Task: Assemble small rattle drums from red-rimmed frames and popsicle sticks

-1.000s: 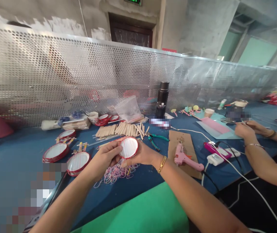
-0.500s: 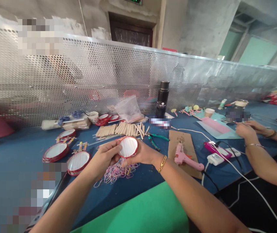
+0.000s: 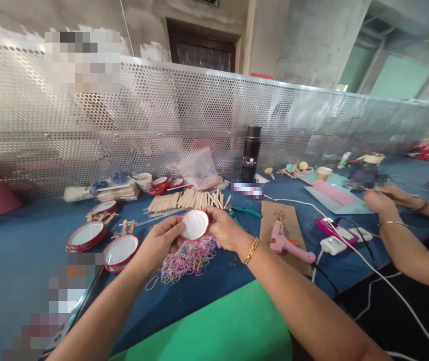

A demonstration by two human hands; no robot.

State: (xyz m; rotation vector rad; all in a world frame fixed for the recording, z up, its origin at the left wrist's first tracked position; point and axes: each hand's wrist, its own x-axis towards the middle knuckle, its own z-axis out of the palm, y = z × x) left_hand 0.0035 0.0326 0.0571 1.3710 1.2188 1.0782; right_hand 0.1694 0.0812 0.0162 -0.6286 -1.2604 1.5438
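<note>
Between my two hands is a small round white disc with a red rim (image 3: 194,224), raised above the table and tilted toward me. My left hand (image 3: 167,234) pinches its left edge, thumb on the white face. The fingers of my right hand (image 3: 222,229) close on its right edge and are partly hidden behind it. Just below lies a tangled heap of pink and purple elastic bands (image 3: 187,263). Wooden craft sticks (image 3: 187,200) are spread behind my hands. To the left rest similar red-rimmed discs (image 3: 122,250) with sticks at their edges.
Teal-handled pliers (image 3: 246,212) lie right of my hands, beside a pink glue gun (image 3: 287,246) on cardboard (image 3: 267,220). A black bottle (image 3: 251,155) stands near the perforated metal screen (image 3: 206,115). White cables (image 3: 368,268) cross the right side, where another person's hands (image 3: 380,203) work.
My right hand has shifted its grip from under the disc to its right edge. The disc has moved slightly left and turned a little.
</note>
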